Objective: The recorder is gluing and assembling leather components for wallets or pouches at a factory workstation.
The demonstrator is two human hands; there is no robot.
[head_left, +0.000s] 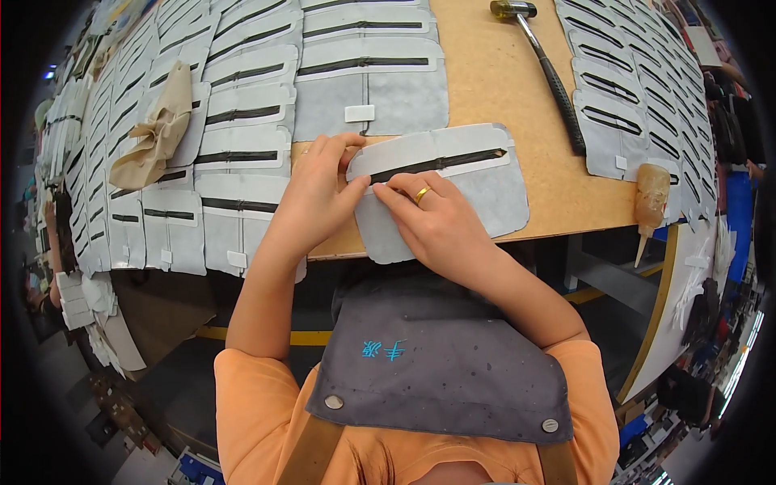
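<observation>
A light grey panel (493, 194) with rounded corners lies in front of me at the table's near edge, partly overhanging it. Across its upper part runs a black zipper-like strip (444, 162) inside a white border. My left hand (319, 190) grips the panel's left edge, its thumb by the strip's left end. The thumb and fingers of my right hand (440, 218), with a gold ring, are pinched together at the same end of the strip. Whatever small piece lies between the fingertips is hidden.
Overlapping rows of similar grey panels (242, 182) cover the table's left side; more panels (608, 149) lie at right. A mallet (552, 85) rests on the wooden table (485, 73). A glue bottle (651, 198) sits at the right edge. A crumpled beige cloth (158, 137) tops the left rows.
</observation>
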